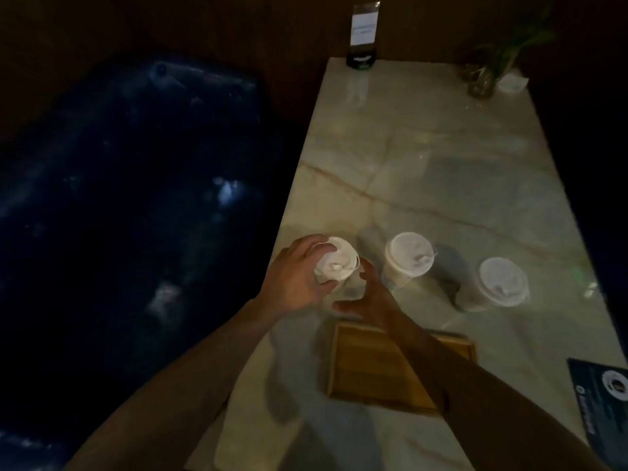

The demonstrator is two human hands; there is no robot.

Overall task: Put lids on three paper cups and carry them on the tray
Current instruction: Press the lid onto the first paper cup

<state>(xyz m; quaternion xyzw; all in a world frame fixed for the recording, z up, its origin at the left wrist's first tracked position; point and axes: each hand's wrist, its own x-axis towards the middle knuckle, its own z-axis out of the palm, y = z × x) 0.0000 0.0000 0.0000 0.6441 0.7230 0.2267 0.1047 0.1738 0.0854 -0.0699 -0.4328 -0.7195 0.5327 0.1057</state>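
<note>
Gripping the leftmost cup from its left side, the left hand curls fingers over the lid rim. Right hand sits just beside the same cup, fingers loosely spread; contact unclear in the dim light. Three lidded cups stand in a row on the marble counter: middle cup, right cup. Wooden tray lies nearer the person, under the right forearm, holding nothing. Far end: sign stand, plant in glass. Dark leaflet at right edge.
</note>
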